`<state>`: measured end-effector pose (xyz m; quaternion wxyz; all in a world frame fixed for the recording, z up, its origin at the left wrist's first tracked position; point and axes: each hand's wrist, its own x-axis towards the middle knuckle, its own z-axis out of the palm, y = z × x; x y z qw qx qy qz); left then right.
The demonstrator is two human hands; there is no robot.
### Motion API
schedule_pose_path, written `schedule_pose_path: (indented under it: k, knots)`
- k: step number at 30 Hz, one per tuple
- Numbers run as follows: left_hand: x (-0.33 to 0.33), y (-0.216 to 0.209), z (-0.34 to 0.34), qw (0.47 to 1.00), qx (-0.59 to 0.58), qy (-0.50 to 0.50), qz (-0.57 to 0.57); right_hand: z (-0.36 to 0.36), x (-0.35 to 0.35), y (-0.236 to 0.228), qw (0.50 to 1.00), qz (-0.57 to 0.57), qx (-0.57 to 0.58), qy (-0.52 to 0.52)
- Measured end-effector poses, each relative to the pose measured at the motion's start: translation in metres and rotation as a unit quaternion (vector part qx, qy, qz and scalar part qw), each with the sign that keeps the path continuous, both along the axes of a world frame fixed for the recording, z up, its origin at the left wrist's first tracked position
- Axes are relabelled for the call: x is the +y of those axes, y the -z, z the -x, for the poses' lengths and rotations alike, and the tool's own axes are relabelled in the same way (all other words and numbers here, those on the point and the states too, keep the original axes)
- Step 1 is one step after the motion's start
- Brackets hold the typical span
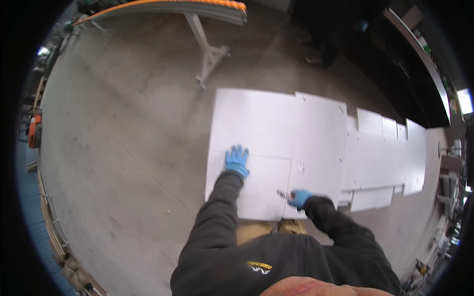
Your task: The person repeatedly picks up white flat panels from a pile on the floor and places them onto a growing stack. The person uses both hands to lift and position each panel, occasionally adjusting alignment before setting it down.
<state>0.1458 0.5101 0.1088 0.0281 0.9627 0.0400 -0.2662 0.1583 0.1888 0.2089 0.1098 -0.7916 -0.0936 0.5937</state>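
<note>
White board (259, 123), big and flat, right in front of the body, with both hands down at its near half. Left hand (237, 161) in a blue glove, fingers spread wide, palm down near the board's left edge. Right hand (299, 198) in a blue glove too, curled around a small tool (283, 194), with the tip pointing left, close to a thin dark line (290, 172). Too blurry to tell the kind of tool, or to tell touching from just above. Left sleeve (217, 207) in the way of the board's near left corner. Just right of the board, a second white board (321, 133) with little dark marks by its edges, and the right sleeve (323, 212) in the way of its near side. Farther right, a row of more white boards (373, 163), big and small. Grey floor (123, 123) showing around. Past the far side, well apart, a white stand (200, 37) with an orange top (197, 2). Up to the right, a big dark shape (410, 89) with a pale edge, near the row's far end
</note>
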Motion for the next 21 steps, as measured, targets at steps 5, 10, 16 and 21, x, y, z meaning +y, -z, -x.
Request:
schedule_pose_path:
  k: [5, 10, 16, 21]
  knots:
    - [0.003, -0.001, 0.002, 1.000, -0.002, -0.005, 0.002, 0.054, -0.005, -0.025, 0.995, -0.003, 0.000, 0.104]
    - [0.009, 0.008, -0.002, 1.000, -0.012, -0.010, 0.022, 0.071, 0.000, -0.045, 0.993, -0.052, -0.002, 0.111]
    - [0.002, -0.001, -0.001, 0.999, -0.018, -0.002, 0.045, 0.071, 0.002, -0.050, 0.990, -0.062, -0.019, 0.129]
    - [-0.001, -0.019, 0.013, 0.999, -0.008, -0.007, 0.047, 0.080, -0.001, -0.051, 0.990, -0.065, -0.012, 0.121]
